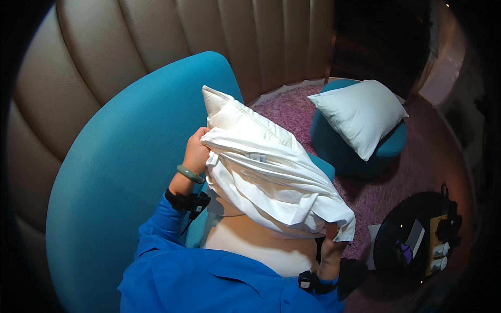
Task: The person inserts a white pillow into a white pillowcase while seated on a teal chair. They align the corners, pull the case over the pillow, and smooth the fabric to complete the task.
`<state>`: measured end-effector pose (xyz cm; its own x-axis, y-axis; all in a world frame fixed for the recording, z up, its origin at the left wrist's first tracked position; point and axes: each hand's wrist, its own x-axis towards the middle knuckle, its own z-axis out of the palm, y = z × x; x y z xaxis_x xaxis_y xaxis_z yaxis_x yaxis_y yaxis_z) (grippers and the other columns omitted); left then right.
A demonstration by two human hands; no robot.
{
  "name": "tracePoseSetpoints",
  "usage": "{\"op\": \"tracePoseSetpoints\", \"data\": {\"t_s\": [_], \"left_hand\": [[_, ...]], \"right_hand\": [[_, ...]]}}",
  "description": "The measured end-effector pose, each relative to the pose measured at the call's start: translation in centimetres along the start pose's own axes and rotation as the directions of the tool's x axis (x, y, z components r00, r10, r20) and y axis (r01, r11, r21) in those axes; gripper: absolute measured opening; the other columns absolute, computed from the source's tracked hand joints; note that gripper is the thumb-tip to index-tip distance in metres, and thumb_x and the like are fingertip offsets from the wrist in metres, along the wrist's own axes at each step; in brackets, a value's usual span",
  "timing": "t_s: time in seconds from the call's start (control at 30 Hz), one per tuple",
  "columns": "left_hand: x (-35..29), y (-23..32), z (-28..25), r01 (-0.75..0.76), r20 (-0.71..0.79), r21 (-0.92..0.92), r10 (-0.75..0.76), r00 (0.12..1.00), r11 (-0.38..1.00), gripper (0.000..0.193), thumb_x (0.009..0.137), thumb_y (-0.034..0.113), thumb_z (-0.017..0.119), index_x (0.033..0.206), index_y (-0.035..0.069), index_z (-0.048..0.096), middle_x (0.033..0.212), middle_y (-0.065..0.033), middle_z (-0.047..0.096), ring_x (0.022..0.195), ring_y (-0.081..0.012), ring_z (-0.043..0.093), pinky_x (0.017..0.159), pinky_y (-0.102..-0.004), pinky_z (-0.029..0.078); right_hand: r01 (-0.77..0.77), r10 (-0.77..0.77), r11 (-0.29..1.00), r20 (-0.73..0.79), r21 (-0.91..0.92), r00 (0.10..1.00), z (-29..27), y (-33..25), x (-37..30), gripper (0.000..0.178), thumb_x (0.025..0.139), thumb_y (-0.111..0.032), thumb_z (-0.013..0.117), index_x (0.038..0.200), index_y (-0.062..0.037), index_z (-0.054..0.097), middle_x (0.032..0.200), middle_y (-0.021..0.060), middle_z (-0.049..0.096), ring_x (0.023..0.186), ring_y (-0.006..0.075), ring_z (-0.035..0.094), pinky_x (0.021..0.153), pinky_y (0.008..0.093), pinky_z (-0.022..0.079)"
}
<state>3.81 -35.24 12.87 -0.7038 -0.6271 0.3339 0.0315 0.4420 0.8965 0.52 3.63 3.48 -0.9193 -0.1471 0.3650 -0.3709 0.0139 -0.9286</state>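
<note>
A white pillow lies aslant in front of me, its far corner bare. Loose white pillowcase fabric covers the rest in folds, with a small label near the seam. At the pillow's left side, my left hand is closed on the pillowcase edge; a green bangle is on that wrist. My right hand is at the near right end of the pillowcase, closed on its edge; a fold of cloth hides most of its fingers. Both wrists wear black straps with small devices.
A blue curved sofa stands at left against a padded brown wall. Another white pillow rests on a blue stool. At lower right is a round black table with a wooden tray and cups. Purple carpet covers the floor.
</note>
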Motion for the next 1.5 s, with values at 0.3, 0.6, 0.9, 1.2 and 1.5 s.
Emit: {"op": "tracePoseSetpoints", "data": {"t_s": [0.3, 0.6, 0.9, 1.2, 1.5], "left_hand": [[-6.5, 4.5, 1.1, -0.596, -0.258, 0.531, 0.786, 0.562, 0.602, 0.021, 0.077, 0.007, 0.072, 0.093, 0.003, 0.058, 0.102, -0.0135, 0.058, 0.097, -0.0305, 0.058, 0.083, -0.0387, 0.049], [-8.0, 7.7, 2.0, -0.79, -0.239, 0.406, 0.888, 0.393, 0.459, 0.036, 0.072, 0.012, 0.075, 0.101, 0.004, 0.055, 0.08, -0.0081, 0.059, 0.07, -0.0254, 0.058, 0.068, -0.0372, 0.046], [-9.2, 8.4, 3.1, -0.573, 0.161, 0.003, 0.565, 0.809, 0.819, 0.026, 0.072, 0.007, 0.075, 0.095, 0.006, 0.062, 0.11, -0.011, 0.07, 0.112, -0.0348, 0.057, 0.093, -0.0406, 0.048], [-10.3, 6.4, 2.8, -0.697, -0.184, 0.449, 0.821, 0.54, 0.559, 0.036, 0.066, 0.014, 0.082, 0.088, 0.005, 0.055, 0.087, -0.0106, 0.052, 0.075, -0.0242, 0.055, 0.061, -0.0346, 0.045], [-10.4, 6.3, 3.5, -0.761, -0.174, 0.323, 0.826, 0.537, 0.563, 0.035, 0.071, 0.01, 0.079, 0.081, 0.007, 0.046, 0.066, -0.0084, 0.048, 0.054, -0.0232, 0.049, 0.047, -0.0325, 0.04]], "right_hand": [[-0.023, 0.042, 0.984, -0.106, 0.177, 0.993, -1.6, 2.7, -1.0, 0.037, 0.098, -0.012, 0.057, 0.129, 0.0054, 0.051, 0.126, 0.0154, 0.058, 0.113, 0.0252, 0.057, 0.096, 0.0368, 0.045], [-0.038, 0.056, 0.969, -0.068, 0.244, 0.996, -1.6, 2.6, -0.4, 0.038, 0.097, -0.011, 0.058, 0.131, 0.004, 0.049, 0.127, 0.0154, 0.057, 0.116, 0.0253, 0.056, 0.099, 0.0383, 0.043], [-0.033, 0.066, 0.948, -0.093, 0.318, 0.993, -0.8, 1.8, -0.5, 0.036, 0.099, -0.013, 0.055, 0.131, 0.0014, 0.053, 0.127, 0.0113, 0.059, 0.115, 0.0217, 0.057, 0.099, 0.0357, 0.043], [-0.007, 0.044, 0.944, -0.106, 0.329, 0.993, -1.0, 2.4, -0.8, 0.039, 0.098, -0.011, 0.057, 0.133, 0.0027, 0.048, 0.13, 0.0157, 0.056, 0.117, 0.026, 0.056, 0.1, 0.0395, 0.044], [-0.01, 0.041, 0.949, -0.094, 0.314, 0.995, -1.0, 2.0, -0.6, 0.042, 0.098, -0.018, 0.059, 0.133, 0.0021, 0.049, 0.129, 0.0156, 0.057, 0.117, 0.0261, 0.056, 0.099, 0.0391, 0.045]]}}
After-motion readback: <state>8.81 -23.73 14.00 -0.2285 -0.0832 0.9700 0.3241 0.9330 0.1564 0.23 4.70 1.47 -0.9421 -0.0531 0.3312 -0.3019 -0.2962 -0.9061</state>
